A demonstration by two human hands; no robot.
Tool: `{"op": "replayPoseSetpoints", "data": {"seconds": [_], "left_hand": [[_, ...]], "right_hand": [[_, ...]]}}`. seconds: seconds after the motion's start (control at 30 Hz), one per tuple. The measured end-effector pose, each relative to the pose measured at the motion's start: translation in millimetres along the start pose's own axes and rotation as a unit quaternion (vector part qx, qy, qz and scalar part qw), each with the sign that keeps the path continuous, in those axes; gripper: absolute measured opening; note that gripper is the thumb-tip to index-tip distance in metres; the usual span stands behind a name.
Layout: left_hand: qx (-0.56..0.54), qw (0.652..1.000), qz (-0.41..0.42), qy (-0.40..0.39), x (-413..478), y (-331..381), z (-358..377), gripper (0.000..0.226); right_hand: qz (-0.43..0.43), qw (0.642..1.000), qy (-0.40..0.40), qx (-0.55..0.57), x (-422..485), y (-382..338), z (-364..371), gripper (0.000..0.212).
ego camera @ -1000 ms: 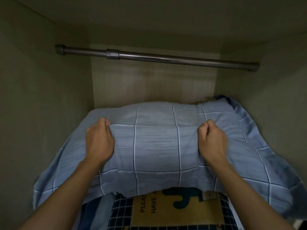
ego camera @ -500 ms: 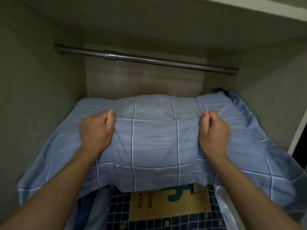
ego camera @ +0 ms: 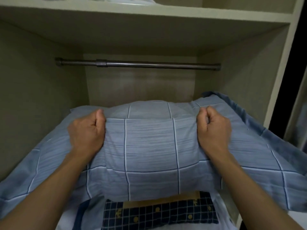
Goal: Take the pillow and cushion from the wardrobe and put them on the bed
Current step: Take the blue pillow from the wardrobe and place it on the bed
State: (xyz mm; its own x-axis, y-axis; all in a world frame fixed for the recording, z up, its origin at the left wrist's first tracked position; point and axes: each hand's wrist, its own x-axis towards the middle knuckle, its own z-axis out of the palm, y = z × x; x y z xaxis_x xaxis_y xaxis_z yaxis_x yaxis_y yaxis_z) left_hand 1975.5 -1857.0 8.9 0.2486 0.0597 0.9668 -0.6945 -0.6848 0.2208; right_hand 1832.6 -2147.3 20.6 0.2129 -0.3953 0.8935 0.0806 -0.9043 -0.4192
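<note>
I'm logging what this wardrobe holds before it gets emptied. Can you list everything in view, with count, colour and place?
pillow: one, light blue with white and dark grid lines, in the wardrobe compartment, gripped at both sides
cushion: one, navy grid with a tan panel, under the pillow's near edge
hanging rail: one, dark metal, spanning the compartment near the back, bare
shelf: one, cream, above the compartment
pale items: on that shelf, too cropped to identify
wardrobe side panel: one, cream, at right
left hand: one, fist closed on pillow fabric
right hand: one, fist closed on pillow fabric
</note>
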Motion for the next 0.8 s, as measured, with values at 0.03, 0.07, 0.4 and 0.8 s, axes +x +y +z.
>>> {"op": "replayPoseSetpoints", "data": {"seconds": [0.03, 0.07, 0.4, 0.8], "left_hand": [[0.003, 1.000, 0.005, 0.004, -3, 3, -5, 0.051], [0.002, 1.000, 0.009, 0.006, -4, 6, -8, 0.052], [-0.071, 0.997, 0.006, 0.008, -15, 0, -42, 0.053], [-0.254, 0.966, -0.013, -0.039, -30, -27, -60, 0.055]], "right_hand": [[0.007, 1.000, 0.003, 0.008, -4, -1, -5, 0.040], [0.014, 1.000, 0.006, 0.013, -6, -3, -9, 0.040], [-0.001, 0.999, 0.041, -0.016, -27, -52, -51, 0.042], [0.021, 0.981, 0.112, -0.157, -96, -144, -112, 0.042]]}}
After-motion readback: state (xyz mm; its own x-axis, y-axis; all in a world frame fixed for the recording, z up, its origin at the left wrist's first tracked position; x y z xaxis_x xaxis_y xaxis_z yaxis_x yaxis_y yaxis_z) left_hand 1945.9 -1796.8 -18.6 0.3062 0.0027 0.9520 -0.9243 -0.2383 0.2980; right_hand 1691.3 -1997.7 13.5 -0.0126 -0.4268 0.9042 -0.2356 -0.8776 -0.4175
